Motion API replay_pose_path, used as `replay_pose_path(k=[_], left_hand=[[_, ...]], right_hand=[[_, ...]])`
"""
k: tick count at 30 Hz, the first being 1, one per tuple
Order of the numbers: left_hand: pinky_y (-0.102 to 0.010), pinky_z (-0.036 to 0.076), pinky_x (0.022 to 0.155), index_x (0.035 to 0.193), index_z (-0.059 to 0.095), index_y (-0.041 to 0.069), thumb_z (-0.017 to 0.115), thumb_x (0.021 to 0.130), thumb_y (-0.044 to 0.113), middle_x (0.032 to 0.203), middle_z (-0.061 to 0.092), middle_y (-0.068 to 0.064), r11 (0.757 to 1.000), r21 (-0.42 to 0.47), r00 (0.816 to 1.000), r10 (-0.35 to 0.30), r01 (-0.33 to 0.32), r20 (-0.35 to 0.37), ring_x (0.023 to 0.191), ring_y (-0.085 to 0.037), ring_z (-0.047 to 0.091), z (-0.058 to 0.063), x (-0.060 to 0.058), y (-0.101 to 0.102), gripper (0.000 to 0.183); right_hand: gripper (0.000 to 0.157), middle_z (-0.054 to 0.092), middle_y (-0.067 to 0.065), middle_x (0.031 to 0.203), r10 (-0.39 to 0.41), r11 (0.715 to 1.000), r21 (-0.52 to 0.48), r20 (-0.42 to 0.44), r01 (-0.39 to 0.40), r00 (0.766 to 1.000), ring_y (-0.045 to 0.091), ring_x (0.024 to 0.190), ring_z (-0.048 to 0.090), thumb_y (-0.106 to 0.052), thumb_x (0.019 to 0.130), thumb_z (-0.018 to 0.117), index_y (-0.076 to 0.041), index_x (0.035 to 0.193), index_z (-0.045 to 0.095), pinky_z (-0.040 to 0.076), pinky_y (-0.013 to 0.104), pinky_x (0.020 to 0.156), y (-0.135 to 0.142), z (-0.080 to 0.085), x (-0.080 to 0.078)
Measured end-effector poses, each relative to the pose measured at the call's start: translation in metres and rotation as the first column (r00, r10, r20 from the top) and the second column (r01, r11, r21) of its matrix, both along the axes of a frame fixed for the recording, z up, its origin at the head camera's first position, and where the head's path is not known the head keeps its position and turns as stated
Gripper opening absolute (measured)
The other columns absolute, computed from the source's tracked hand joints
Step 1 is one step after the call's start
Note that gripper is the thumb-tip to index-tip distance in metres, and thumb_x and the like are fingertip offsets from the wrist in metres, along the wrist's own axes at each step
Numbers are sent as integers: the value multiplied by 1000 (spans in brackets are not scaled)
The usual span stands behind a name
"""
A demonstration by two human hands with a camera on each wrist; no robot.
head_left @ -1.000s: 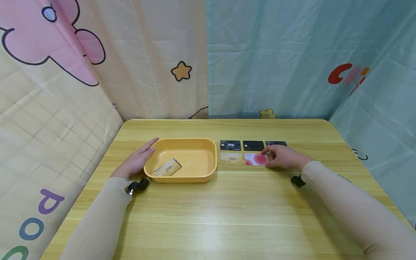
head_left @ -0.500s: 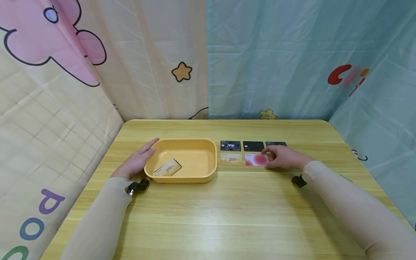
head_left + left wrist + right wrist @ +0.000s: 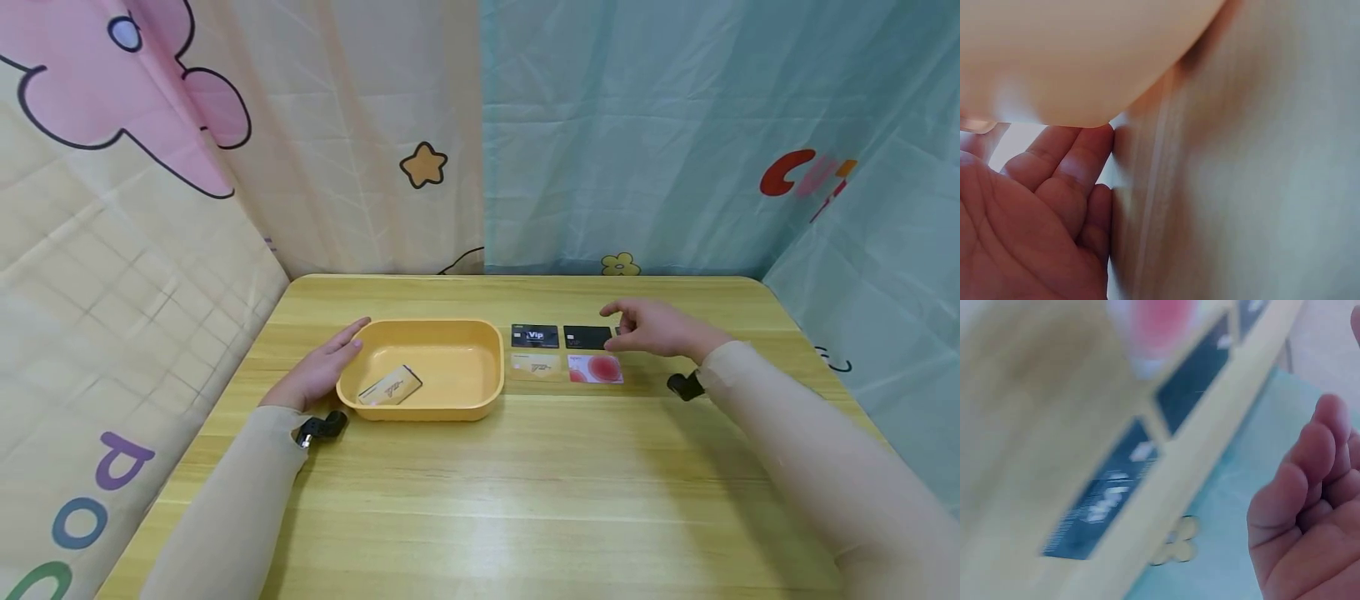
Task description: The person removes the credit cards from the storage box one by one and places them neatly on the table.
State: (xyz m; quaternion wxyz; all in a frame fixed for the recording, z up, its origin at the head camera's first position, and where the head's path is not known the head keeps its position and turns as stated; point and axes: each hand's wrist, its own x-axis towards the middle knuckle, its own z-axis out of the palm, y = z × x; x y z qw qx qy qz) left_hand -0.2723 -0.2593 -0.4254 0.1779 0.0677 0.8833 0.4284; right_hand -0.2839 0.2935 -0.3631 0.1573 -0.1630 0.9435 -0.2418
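Observation:
My left hand (image 3: pixel 318 371) lies against the left side of a yellow tray (image 3: pixel 420 413), fingers extended along its wall. Inside the tray rest gold cards (image 3: pixel 392 386), loosely stacked. To its right, cards lie flat in two rows: a black Vip card (image 3: pixel 535 337) and a plain black card (image 3: pixel 587 335) at the back, a gold card (image 3: pixel 536 367) and a pink-and-white card (image 3: pixel 595 369) in front. Over the back row's right end hovers my right hand (image 3: pixel 656 327), holding nothing, thumb and index finger apart. It mostly hides a third dark card (image 3: pixel 1104 487), which shows in the right wrist view.
Everything stands on a light wooden table (image 3: pixel 465 492). Patterned curtains (image 3: pixel 675 142) hang behind its far edge and along both sides. A black wrist camera (image 3: pixel 322 427) sits by the left cuff, another (image 3: pixel 686 386) by the right.
My right hand has let go of the pink-and-white card, now lying fully exposed in the front row, and has risen toward the back row. The left hand has stayed at the tray.

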Motion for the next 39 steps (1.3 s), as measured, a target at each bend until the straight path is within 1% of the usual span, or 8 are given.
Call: replay_pose_path(k=[4, 9, 14, 19, 25, 29, 35, 39], left_hand=[[-68, 21, 126, 169, 13, 41, 33, 113, 56, 178, 9, -16, 1000, 18, 1000, -9, 9, 8, 159, -51, 18, -2, -1, -1, 62], [-67, 18, 127, 169, 14, 42, 33, 113, 55, 178, 9, -12, 1000, 25, 1000, -2, 2, 8, 161, -49, 15, -3, -2, -2, 61], [-68, 16, 127, 169, 14, 42, 33, 113, 54, 178, 9, -12, 1000, 20, 1000, -1, 1, 1, 161, -48, 14, -1, 0, 0, 60], [-70, 15, 127, 169, 15, 43, 33, 113, 54, 178, 9, -11, 1000, -5, 1000, -4, 3, -20, 161, -49, 13, 1, 1, 0, 59], [-70, 17, 126, 169, 14, 42, 33, 114, 51, 178, 9, -13, 1000, 8, 1000, -7, 7, -11, 160, -50, 14, 1, 1, -1, 59], [-70, 17, 126, 169, 14, 42, 33, 114, 51, 178, 9, -13, 1000, 21, 1000, -4, 4, -4, 160, -50, 14, 0, 1, -1, 59], [-70, 18, 126, 169, 14, 43, 34, 114, 52, 178, 10, -13, 1000, 26, 1000, 4, -4, -3, 160, -50, 16, -1, 1, -2, 59], [-69, 19, 126, 169, 15, 43, 34, 113, 53, 178, 11, -12, 1000, 23, 1000, -1, 1, -9, 160, -49, 17, 0, 1, -1, 59]], right_hand=[[63, 59, 4, 86, 13, 1000, -8, -30, -14, 999, 19, 72, 52, -29, 97, 77, -8, 151, 53, 46, 34, 68, -21, 17, -5], [63, 58, 4, 85, 53, 997, -52, -50, -56, 997, 20, 71, 51, -34, 98, 77, -15, 153, 52, 48, 36, 70, -56, 32, -12], [65, 54, 2, 78, 120, 988, -86, -79, -126, 990, 20, 69, 49, -33, 97, 79, -16, 154, 53, 48, 36, 71, -95, 43, -17], [64, 43, -2, 67, 176, 977, -97, -122, -188, 977, 18, 62, 40, -32, 96, 79, -16, 153, 54, 42, 34, 66, -132, 51, -19], [64, 39, -4, 62, 227, 965, -104, -127, -240, 966, 15, 56, 34, -33, 96, 80, -19, 153, 55, 38, 32, 62, -171, 52, -22], [64, 39, -3, 63, 233, 965, -102, -100, -242, 967, 16, 57, 36, -34, 96, 80, -21, 153, 54, 38, 31, 61, -188, 49, -23], [64, 41, -2, 67, 265, 955, -123, -62, -271, 962, 16, 63, 40, -30, 96, 80, -23, 153, 54, 41, 32, 66, -208, 44, -26], [64, 44, -1, 68, 271, 957, -92, -55, -275, 961, 16, 64, 42, -30, 95, 81, -24, 153, 54, 40, 30, 62, -221, 44, -28]])
